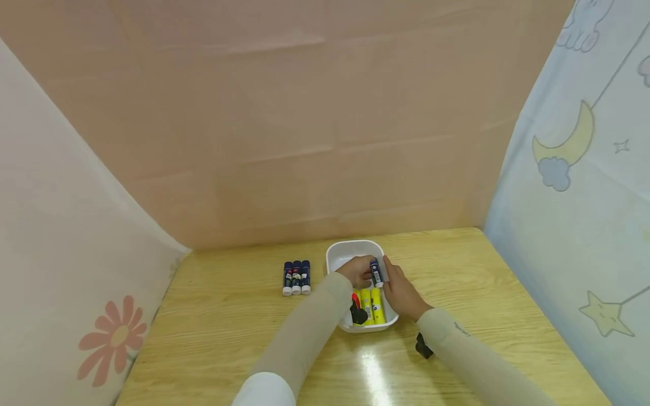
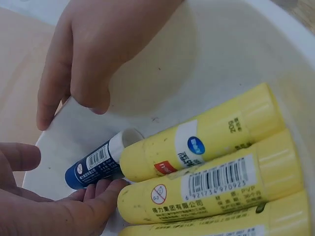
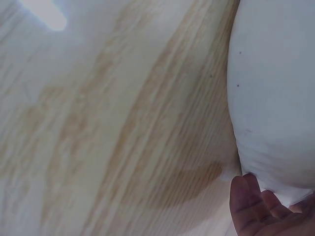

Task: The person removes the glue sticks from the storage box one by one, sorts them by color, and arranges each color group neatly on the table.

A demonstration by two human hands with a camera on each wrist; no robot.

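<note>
Glue stick (image 2: 96, 164), blue, sits inside a white basin (image 1: 368, 329), its white end just beside yellow sticks (image 2: 209, 189). Left hand (image 1: 357, 270): fingertips touching it, thumb apart, grip loose. Right hand (image 1: 403, 290): straddling the basin's rim, holding on. Working well probably means steadying the basin and not nudging neighbouring sticks.

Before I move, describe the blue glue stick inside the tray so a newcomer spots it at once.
On the wooden table, find the white tray. Just beyond its yellow sticks, between the left hand and right hand, is the dark-blue stick. It's the tray's only visible blue one; three blue-and-white lookalikes lie outside, to the left.
</note>
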